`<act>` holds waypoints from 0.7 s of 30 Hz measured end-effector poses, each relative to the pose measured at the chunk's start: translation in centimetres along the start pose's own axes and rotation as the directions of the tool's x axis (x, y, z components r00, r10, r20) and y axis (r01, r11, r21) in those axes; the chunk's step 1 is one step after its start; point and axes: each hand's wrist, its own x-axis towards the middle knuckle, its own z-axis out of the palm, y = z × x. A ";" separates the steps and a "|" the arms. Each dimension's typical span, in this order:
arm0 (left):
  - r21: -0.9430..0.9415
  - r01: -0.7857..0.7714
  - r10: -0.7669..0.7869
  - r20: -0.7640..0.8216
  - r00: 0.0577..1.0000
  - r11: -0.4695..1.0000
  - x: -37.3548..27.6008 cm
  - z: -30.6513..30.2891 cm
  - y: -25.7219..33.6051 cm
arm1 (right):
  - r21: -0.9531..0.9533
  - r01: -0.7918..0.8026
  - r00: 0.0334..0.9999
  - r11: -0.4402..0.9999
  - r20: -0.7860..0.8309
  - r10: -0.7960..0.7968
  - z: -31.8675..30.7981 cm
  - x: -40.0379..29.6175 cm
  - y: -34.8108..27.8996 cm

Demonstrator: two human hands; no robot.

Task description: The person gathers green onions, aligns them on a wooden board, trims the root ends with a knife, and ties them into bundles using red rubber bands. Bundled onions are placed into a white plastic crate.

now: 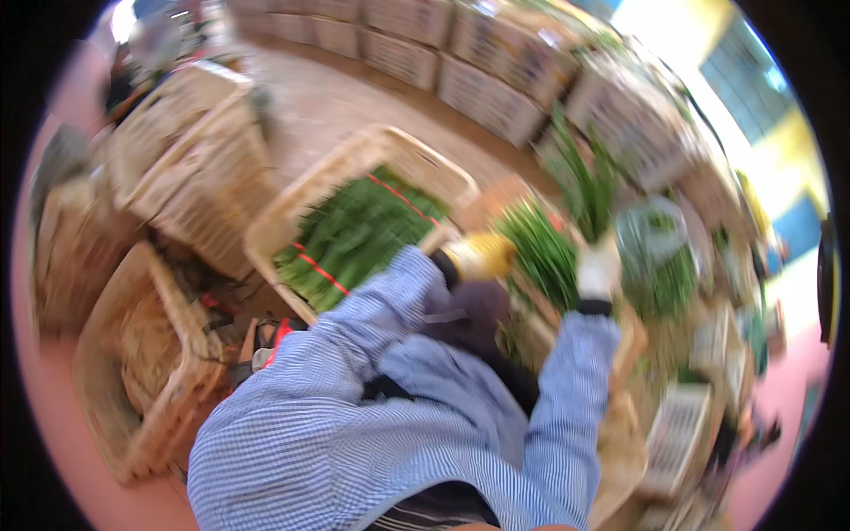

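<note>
My right hand [597,271], in a white glove, grips the lower end of a bunch of long green leaves [588,179] resembling Chinese chives. The leaves fan out away from me. My left hand [479,256] wears a yellow and white glove and hovers between a plastic crate and a loose pile of similar greens [541,249]. Motion blur hides its fingers. Inside the plastic crate [345,159], to the left, lie dark green bundles [365,232] bound with red bands. A clear plastic bag [654,255] of greens sits right of my right hand.
Stacked crates [199,159] stand at the left, with another worn crate [166,405] holding brown material nearer me. Rows of pale boxes [491,93] line the far side beyond the concrete floor [332,99]. More boxes [677,431] stand at the right.
</note>
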 end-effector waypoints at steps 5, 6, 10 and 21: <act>0.339 0.063 -0.030 -0.104 0.994 0.939 -0.5 2.6 -2.7 | 0.058 -0.051 0.999 0.997 0.004 0.051 -1.8 -0.1 -1.1; 0.361 0.037 -0.021 -0.051 0.999 0.932 -0.3 2.6 -2.9 | 0.039 -0.050 0.998 0.998 -0.022 0.050 -1.6 -0.1 -0.5; -0.087 -0.086 0.063 -0.235 0.970 0.993 0.4 2.4 1.6 | -0.009 -0.027 0.999 1.000 -0.040 0.027 -1.2 -0.7 0.7; 0.069 -0.089 0.111 -0.444 0.889 0.994 5.5 2.8 9.4 | -0.076 0.166 0.977 0.983 -0.120 -0.174 0.1 -2.4 0.9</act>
